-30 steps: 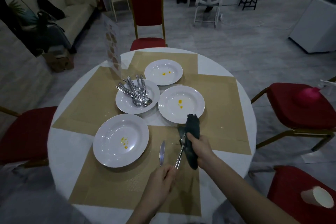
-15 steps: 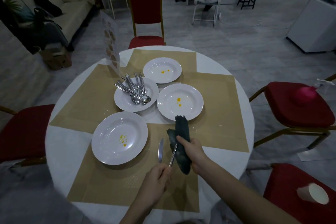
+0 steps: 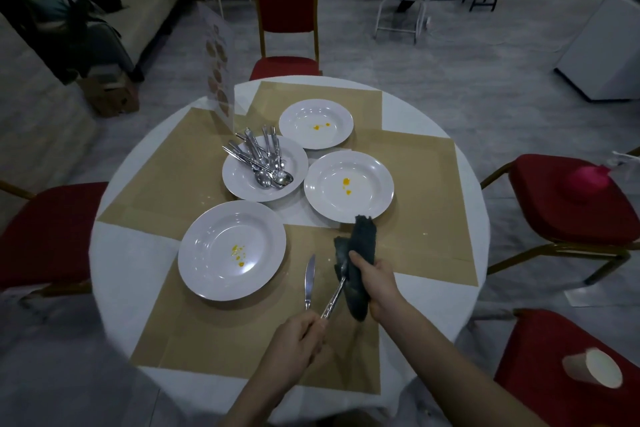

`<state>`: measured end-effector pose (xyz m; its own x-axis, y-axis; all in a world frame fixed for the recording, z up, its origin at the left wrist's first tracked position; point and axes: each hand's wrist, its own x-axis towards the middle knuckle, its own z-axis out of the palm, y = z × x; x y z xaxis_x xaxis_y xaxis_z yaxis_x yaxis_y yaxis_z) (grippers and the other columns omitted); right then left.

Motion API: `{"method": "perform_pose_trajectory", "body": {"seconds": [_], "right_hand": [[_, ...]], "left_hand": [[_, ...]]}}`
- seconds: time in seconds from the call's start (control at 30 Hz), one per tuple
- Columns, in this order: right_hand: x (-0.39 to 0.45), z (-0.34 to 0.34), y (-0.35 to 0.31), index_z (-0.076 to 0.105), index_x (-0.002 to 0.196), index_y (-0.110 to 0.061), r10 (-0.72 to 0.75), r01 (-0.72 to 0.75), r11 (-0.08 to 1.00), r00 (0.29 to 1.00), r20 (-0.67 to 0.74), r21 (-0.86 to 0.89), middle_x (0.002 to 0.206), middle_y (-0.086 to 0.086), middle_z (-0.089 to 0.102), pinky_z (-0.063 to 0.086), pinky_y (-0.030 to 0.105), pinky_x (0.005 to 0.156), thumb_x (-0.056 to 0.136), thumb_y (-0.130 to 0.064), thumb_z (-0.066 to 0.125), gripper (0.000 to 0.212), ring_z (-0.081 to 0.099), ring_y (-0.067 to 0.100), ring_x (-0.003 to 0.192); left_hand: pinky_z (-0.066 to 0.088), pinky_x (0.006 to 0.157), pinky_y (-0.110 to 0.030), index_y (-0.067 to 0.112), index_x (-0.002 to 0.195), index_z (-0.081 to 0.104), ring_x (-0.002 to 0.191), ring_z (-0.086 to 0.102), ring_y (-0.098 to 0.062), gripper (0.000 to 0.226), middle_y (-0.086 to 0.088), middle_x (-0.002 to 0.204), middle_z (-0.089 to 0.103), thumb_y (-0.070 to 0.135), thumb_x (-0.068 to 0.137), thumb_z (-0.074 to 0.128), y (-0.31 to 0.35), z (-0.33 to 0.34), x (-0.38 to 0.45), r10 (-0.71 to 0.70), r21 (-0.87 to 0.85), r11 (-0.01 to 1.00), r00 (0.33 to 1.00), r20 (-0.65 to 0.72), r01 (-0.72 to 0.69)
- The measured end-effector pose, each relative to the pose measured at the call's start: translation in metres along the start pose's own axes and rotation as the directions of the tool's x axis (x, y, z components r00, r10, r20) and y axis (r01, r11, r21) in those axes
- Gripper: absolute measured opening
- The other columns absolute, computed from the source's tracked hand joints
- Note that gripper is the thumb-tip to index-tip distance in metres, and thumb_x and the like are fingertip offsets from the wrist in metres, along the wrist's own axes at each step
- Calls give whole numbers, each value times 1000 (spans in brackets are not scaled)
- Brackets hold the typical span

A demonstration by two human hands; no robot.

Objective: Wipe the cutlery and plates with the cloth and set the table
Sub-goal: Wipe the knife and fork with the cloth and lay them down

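My left hand [image 3: 298, 340] grips the handle of a metal utensil [image 3: 333, 298] whose far end is wrapped in a dark cloth [image 3: 358, 267]. That cloth is gripped by my right hand [image 3: 375, 282], so the utensil's head is hidden. A knife [image 3: 309, 279] lies on the brown mat just left of them. Three white plates carry yellow spots: a near left one [image 3: 232, 250], a right one [image 3: 349, 186] and a far one [image 3: 316, 123]. Another plate [image 3: 242, 180] holds several spoons and forks [image 3: 265, 159].
The round table [image 3: 121, 253] has a white cloth and brown paper mats. A standing menu card [image 3: 220, 76] is at its far left. Red chairs surround it; the right one [image 3: 554, 198] bears a pink object, and a paper cup [image 3: 594, 367] lies on the near right chair.
The cloth and my right hand slid toward me along the utensil, then slightly back up. My left hand kept hold of the handle.
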<state>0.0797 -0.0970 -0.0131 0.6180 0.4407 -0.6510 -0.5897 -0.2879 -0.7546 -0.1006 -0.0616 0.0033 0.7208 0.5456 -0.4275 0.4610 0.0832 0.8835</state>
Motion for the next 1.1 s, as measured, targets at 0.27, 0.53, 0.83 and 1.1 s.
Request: {"method": "perform_pose_trajectory", "body": {"seconds": [0.27, 0.53, 0.83, 1.1], "right_hand": [[-19, 15, 18, 68, 97, -4, 85, -81, 996, 990, 113, -40, 85, 15, 74, 57, 36, 73, 86, -28, 71, 27, 71, 28, 79], [-31, 22, 25, 66, 100, -3, 19, -28, 998, 988, 154, 59, 84, 15, 74, 56, 31, 62, 89, -25, 68, 26, 71, 25, 73], [-27, 18, 17, 68, 94, -1, -20, 21, 1000, 991, 129, -9, 86, 18, 72, 54, 36, 71, 90, -24, 66, 23, 69, 26, 75], [-22, 19, 21, 67, 97, 0, 29, -32, 999, 994, 108, 26, 84, 17, 73, 56, 34, 66, 88, -22, 69, 24, 70, 28, 74]], "left_hand": [[31, 48, -25, 10, 71, 50, 55, 43, -19, 30, -8, 57, 47, 16, 100, 47, -1, -5, 1, 1, -11, 1000, 998, -65, -1], [35, 53, -27, 16, 64, 46, 47, 44, -14, 36, 5, 47, 47, 21, 99, 48, 9, -3, 9, 29, 68, 998, 990, -135, -20], [36, 55, -28, 15, 66, 46, 50, 41, -13, 35, 3, 52, 45, 22, 100, 48, 8, 2, 9, 6, 56, 998, 990, -141, 2], [36, 56, -29, 18, 66, 47, 52, 43, -11, 34, 2, 56, 49, 25, 99, 48, 6, 1, 10, 17, 124, 992, 991, -131, -1]]}}
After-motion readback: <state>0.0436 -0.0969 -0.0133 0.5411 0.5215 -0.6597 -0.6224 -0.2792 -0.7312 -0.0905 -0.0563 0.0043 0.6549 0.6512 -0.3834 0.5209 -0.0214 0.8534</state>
